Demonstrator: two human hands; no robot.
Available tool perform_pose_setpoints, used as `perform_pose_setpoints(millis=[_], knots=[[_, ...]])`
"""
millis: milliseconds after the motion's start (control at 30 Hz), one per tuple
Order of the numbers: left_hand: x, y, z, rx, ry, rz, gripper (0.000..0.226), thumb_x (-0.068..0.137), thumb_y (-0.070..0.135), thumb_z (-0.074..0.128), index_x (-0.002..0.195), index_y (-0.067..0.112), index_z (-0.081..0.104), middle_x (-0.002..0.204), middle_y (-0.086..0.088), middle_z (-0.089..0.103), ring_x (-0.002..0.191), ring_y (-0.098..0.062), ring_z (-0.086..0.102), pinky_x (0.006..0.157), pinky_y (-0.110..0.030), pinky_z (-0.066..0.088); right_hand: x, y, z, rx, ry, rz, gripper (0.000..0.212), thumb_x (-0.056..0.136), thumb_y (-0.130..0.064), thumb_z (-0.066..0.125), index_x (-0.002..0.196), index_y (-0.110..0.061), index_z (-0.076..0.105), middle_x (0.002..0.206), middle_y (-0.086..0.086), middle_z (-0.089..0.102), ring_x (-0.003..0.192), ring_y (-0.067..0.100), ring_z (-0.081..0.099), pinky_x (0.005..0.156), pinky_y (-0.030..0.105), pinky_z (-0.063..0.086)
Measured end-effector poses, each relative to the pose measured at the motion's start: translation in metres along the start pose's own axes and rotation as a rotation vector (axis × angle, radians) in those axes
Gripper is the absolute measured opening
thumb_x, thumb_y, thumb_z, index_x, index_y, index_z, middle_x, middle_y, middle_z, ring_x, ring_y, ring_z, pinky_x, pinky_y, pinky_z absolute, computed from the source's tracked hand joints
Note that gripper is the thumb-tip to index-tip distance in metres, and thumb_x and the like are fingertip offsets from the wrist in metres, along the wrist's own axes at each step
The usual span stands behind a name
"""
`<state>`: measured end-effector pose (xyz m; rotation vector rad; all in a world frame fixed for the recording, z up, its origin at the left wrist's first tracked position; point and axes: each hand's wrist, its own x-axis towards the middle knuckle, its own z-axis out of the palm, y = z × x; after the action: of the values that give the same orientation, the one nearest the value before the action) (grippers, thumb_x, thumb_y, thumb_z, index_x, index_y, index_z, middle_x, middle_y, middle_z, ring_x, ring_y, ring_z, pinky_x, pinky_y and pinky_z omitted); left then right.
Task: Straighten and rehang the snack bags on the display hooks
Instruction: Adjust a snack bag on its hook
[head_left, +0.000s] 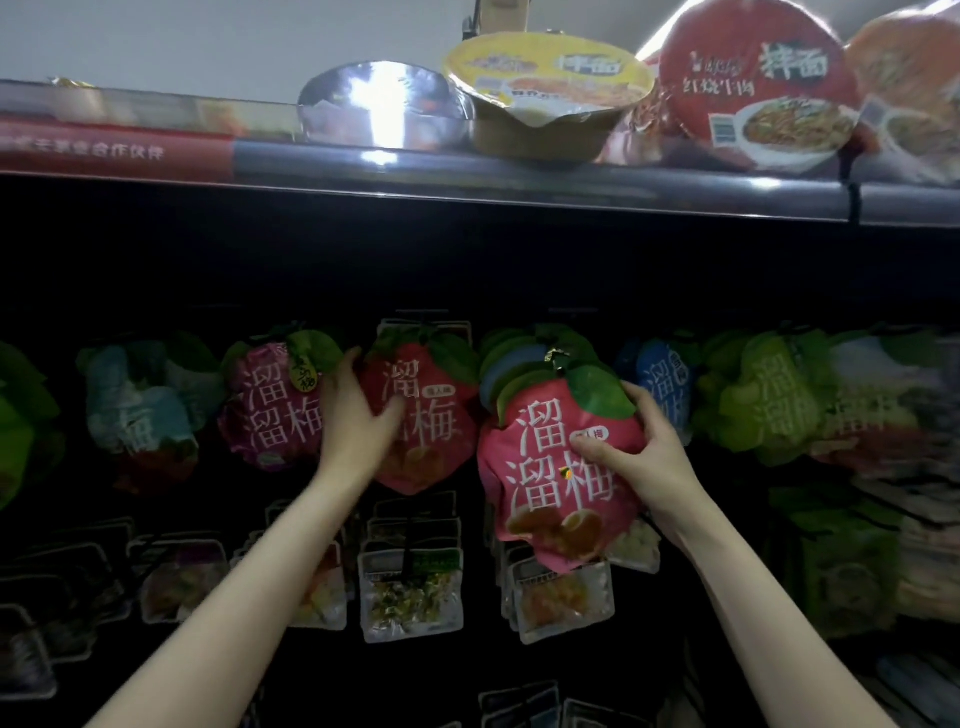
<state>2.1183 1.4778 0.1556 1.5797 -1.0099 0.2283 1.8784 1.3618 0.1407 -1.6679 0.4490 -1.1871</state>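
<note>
A row of plum-shaped snack bags hangs on hooks across a dark display. My right hand (641, 452) grips a big pink bag (545, 478) by its right edge, thumb on the front and fingers behind; the bag tilts in front of a stack of green and blue bags (511, 364). My left hand (358, 415) holds the left side of a red-pink bag (431, 421) hanging on the hook to the left, thumb across its front. A magenta bag (270, 405) hangs just left of that hand.
Blue bags (140, 405) and green bags (763, 395) hang further out. Clear packets of dried fruit (410, 592) hang on hooks below. On the shelf above stand instant noodle bowls (545, 98) and a foil-topped bowl (384, 104).
</note>
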Motion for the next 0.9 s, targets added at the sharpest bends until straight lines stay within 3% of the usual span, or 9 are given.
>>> perform_pose_setpoints(millis=[100, 167, 300, 400, 533, 600, 733, 833, 900], knots=[[0.012, -0.011, -0.005, -0.128, -0.162, -0.171, 0.061, 0.088, 0.021, 0.061, 0.140, 0.008, 0.030, 0.133, -0.010, 0.046, 0.123, -0.025, 0.045, 0.094, -0.030, 0.038, 0.003, -0.001, 0.005, 0.015, -0.004, 0.016, 0.070, 0.060, -0.018, 0.080, 0.119, -0.032, 0.045, 0.108, -0.002, 0.060, 0.089, 0.016, 0.067, 0.066, 0.028, 0.058], [0.008, -0.009, -0.006, -0.203, -0.114, -0.212, 0.058, 0.088, 0.015, 0.061, 0.138, 0.008, 0.032, 0.122, -0.008, 0.050, 0.111, -0.019, 0.050, 0.084, -0.027, 0.039, 0.005, -0.002, 0.008, 0.011, -0.033, 0.035, 0.072, 0.058, -0.020, 0.079, 0.120, -0.032, 0.044, 0.108, 0.000, 0.060, 0.088, 0.018, 0.068, 0.066, 0.030, 0.059], [-0.018, -0.002, 0.003, -0.229, -0.036, -0.039, 0.035, 0.084, 0.008, 0.065, 0.113, 0.015, 0.048, 0.101, -0.005, 0.062, 0.092, -0.017, 0.060, 0.069, -0.020, 0.050, 0.011, -0.005, 0.016, 0.035, -0.135, 0.073, 0.073, 0.056, -0.020, 0.084, 0.118, -0.031, 0.047, 0.109, 0.008, 0.062, 0.083, 0.021, 0.070, 0.066, 0.033, 0.058], [-0.031, 0.003, 0.011, -0.266, -0.052, -0.045, 0.030, 0.084, 0.013, 0.066, 0.105, 0.023, 0.046, 0.089, -0.005, 0.063, 0.088, -0.021, 0.063, 0.074, -0.036, 0.056, 0.016, -0.009, 0.022, -0.015, -0.173, 0.074, 0.081, 0.057, -0.022, 0.084, 0.128, -0.027, 0.045, 0.111, 0.007, 0.062, 0.086, 0.023, 0.070, 0.071, 0.038, 0.059], [-0.020, 0.011, 0.006, -0.506, -0.129, -0.260, 0.053, 0.080, 0.028, 0.070, 0.126, 0.026, 0.044, 0.116, 0.002, 0.058, 0.107, -0.016, 0.056, 0.092, -0.036, 0.049, 0.018, -0.010, 0.022, -0.046, -0.162, 0.081, 0.083, 0.057, -0.022, 0.086, 0.128, -0.026, 0.044, 0.111, 0.008, 0.062, 0.086, 0.023, 0.070, 0.072, 0.037, 0.058], [-0.009, 0.017, 0.004, -0.536, -0.170, -0.312, 0.048, 0.081, 0.027, 0.069, 0.124, 0.026, 0.046, 0.116, 0.001, 0.057, 0.104, -0.016, 0.057, 0.087, -0.033, 0.049, 0.015, -0.011, 0.021, -0.053, -0.166, 0.082, 0.079, 0.059, -0.019, 0.084, 0.127, -0.026, 0.044, 0.110, 0.007, 0.062, 0.084, 0.021, 0.070, 0.069, 0.034, 0.059], [0.012, 0.026, 0.004, -0.523, -0.147, -0.352, 0.039, 0.082, 0.015, 0.069, 0.118, 0.008, 0.056, 0.110, -0.010, 0.064, 0.097, -0.024, 0.063, 0.075, -0.029, 0.051, 0.009, -0.014, 0.016, -0.068, -0.153, 0.084, 0.073, 0.060, -0.018, 0.078, 0.125, -0.026, 0.045, 0.108, 0.005, 0.062, 0.082, 0.020, 0.070, 0.065, 0.030, 0.058], [0.012, 0.027, -0.013, -0.423, -0.208, -0.287, 0.025, 0.082, 0.015, 0.069, 0.105, 0.012, 0.062, 0.089, -0.001, 0.066, 0.079, -0.014, 0.065, 0.059, -0.018, 0.052, 0.006, -0.017, 0.007, -0.106, -0.150, 0.077, 0.066, 0.062, -0.017, 0.079, 0.118, -0.033, 0.047, 0.107, 0.001, 0.062, 0.083, 0.018, 0.070, 0.066, 0.030, 0.058], [0.007, 0.024, -0.031, -0.404, -0.311, -0.236, 0.015, 0.082, 0.016, 0.068, 0.096, 0.018, 0.063, 0.085, 0.003, 0.070, 0.079, -0.013, 0.067, 0.059, -0.016, 0.052, 0.004, -0.017, 0.001, -0.110, -0.161, 0.072, 0.059, 0.065, -0.013, 0.078, 0.109, -0.039, 0.049, 0.106, 0.000, 0.062, 0.081, 0.016, 0.070, 0.064, 0.028, 0.057]])
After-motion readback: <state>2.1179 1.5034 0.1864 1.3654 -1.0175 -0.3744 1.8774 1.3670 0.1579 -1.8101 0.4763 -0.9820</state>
